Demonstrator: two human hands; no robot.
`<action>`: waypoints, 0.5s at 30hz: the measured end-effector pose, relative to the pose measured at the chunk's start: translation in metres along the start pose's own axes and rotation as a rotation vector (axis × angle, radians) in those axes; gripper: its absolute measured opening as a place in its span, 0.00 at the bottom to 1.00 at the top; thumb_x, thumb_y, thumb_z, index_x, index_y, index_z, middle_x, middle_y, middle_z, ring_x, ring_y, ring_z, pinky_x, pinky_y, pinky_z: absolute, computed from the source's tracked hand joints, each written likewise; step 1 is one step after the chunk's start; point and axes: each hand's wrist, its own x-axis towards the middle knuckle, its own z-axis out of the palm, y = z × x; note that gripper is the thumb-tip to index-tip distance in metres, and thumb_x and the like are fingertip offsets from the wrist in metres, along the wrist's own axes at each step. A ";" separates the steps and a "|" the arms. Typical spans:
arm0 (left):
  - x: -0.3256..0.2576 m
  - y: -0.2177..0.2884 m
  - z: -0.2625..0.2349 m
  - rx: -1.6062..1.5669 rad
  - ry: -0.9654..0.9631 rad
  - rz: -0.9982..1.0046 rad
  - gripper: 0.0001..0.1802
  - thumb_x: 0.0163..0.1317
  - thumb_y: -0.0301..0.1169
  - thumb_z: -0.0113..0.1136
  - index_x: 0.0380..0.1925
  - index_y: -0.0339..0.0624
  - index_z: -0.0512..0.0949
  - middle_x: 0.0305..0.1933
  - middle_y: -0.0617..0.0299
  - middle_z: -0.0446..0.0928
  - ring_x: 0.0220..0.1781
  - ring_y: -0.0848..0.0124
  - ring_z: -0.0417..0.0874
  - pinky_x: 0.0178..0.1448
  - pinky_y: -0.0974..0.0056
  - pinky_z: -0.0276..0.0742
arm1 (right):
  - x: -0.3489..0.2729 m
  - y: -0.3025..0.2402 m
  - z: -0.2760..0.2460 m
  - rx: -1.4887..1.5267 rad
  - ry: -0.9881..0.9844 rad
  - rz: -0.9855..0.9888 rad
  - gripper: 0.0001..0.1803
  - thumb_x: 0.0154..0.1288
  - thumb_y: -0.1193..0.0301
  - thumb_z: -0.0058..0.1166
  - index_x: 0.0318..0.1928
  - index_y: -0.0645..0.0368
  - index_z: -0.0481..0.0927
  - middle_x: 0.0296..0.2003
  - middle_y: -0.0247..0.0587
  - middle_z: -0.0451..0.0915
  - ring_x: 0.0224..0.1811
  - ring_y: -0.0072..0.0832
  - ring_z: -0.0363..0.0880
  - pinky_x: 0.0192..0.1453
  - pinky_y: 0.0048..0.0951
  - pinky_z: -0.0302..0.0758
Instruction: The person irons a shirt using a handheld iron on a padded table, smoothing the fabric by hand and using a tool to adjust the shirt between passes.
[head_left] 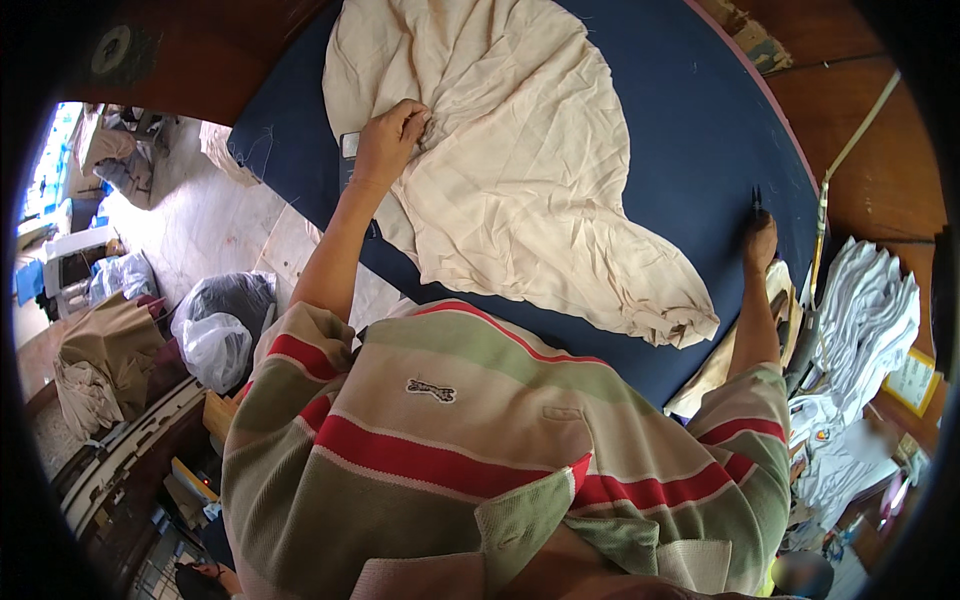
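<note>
A crumpled cream-beige cloth garment (520,190) lies spread over a dark blue covered table (690,130). Near its left side, my left hand (393,138) is closed in a pinch on a gathered bit of the fabric. Off to the right, apart from the garment, my right hand (762,240) grips small black thread snips (757,198). Their two narrow points stick up past the fingers, slightly apart. Beside my left hand is a small silvery rectangular thing (349,145), too small to name.
White folded garments (860,310) hang in a stack at the right, near a thin pole (860,130). Beige cloth (775,300) hangs by the table's right edge. Plastic bags (220,330) and brown cloth (110,350) sit at the left. People show along the bottom edge.
</note>
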 end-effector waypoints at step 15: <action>0.022 0.022 -0.018 0.061 0.008 0.095 0.09 0.64 0.31 0.53 0.39 0.38 0.77 0.33 0.58 0.81 0.34 0.68 0.83 0.38 0.68 0.75 | -0.082 -0.417 -0.079 0.495 -0.403 -0.765 0.17 0.63 0.57 0.49 0.36 0.57 0.80 0.31 0.45 0.81 0.34 0.41 0.80 0.36 0.38 0.75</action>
